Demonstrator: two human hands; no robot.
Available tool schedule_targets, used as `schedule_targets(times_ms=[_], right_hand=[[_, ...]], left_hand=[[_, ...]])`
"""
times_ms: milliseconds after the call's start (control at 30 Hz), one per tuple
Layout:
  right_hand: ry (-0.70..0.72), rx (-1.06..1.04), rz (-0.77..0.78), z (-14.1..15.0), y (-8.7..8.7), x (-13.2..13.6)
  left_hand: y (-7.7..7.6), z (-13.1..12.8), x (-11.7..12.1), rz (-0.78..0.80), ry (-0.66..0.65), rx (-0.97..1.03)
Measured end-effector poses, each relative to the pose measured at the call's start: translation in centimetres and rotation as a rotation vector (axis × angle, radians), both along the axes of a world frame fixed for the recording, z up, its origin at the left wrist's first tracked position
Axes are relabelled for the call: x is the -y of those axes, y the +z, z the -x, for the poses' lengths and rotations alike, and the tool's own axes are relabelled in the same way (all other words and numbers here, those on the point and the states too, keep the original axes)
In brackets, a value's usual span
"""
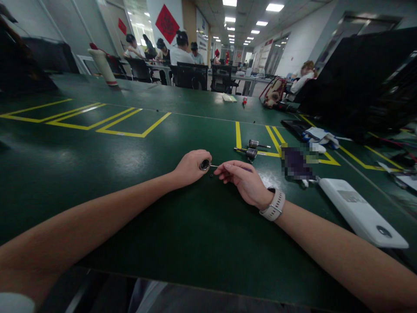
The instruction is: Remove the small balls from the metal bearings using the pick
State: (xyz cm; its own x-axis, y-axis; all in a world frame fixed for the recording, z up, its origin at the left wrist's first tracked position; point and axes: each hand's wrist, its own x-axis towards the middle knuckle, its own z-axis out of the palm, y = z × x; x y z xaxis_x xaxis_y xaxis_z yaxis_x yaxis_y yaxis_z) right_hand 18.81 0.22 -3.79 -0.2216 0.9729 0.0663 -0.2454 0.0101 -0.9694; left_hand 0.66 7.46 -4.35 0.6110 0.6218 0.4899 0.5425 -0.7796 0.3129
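Observation:
My left hand (190, 166) is closed around a small round metal part (205, 164) whose open end faces me. My right hand (243, 179), with a pale watch strap at the wrist, pinches a thin purple-handled tool (243, 168); its fine tip reaches to the metal part. Both hands rest on the dark green table (182, 234). A tiny dark piece (211, 175) lies on the table just below the tool tip. Two more cylindrical metal parts with shafts (251, 152) (254, 144) lie a little beyond my right hand, near yellow lines.
A white flat device (361, 213) lies at the right. White gloves (317, 135) and black equipment (365, 78) sit at the far right. A white cone-shaped object (103, 66) stands at the far left. Several people sit at desks in the background.

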Motion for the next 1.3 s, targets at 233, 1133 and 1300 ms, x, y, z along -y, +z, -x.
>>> schedule_targets(times_ms=[233, 1133, 1300], right_hand=[[-0.019, -0.017, 0.001, 0.11, 0.09, 0.18], [-0.238, 0.03, -0.024, 0.04, -0.25, -0.34], [-0.324, 0.044, -0.036, -0.05, -0.52, -0.53]], left_hand=[[-0.19, 0.02, -0.15, 0.051, -0.016, 0.068], [0.57, -0.5, 0.32, -0.028, 0.15, -0.261], [0.29, -0.43, 0.16, -0.009, 0.161, -0.249]])
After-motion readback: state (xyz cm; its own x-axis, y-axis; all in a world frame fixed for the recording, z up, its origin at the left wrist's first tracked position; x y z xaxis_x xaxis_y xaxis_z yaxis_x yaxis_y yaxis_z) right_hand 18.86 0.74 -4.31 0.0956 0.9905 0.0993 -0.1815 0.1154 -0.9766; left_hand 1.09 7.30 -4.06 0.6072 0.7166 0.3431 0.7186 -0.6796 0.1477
